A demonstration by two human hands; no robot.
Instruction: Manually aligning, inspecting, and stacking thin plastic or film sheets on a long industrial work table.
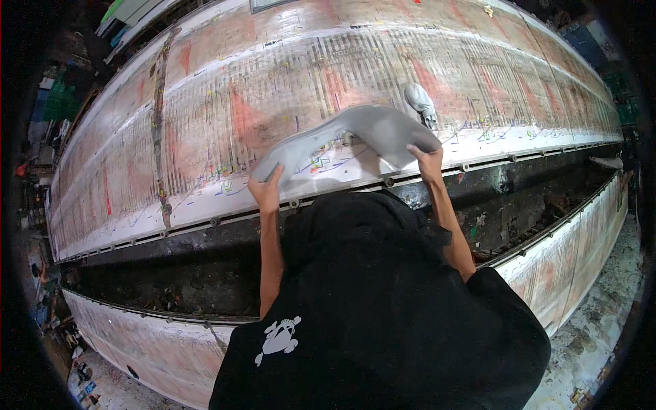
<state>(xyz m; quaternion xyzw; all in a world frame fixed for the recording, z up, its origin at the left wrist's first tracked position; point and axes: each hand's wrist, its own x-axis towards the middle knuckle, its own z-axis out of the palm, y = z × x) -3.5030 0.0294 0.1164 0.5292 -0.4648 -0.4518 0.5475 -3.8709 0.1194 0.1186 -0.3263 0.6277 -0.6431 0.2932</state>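
Note:
A limp grey piece, seemingly fabric [384, 128], stretches between my two hands in an arch over the near edge of a long printing table [292, 77]. My left hand [265, 192] pinches its left end, thumb on top. At the right end, my right hand [428, 160] grips the corner the same way. The middle is blurred and bulges away from me; whether it touches the table surface I cannot tell. Just beyond its right part lies a crumpled whitish cloth bundle [421, 102] on the table.
A metal rail [215, 221] with several round stops runs along the table's near edge. Below it is a dark trough-like gap [169, 282], bordered by a second long table [159, 353]. Stains and coloured pen marks cover the table top. A frame corner [266, 4] shows at the far edge.

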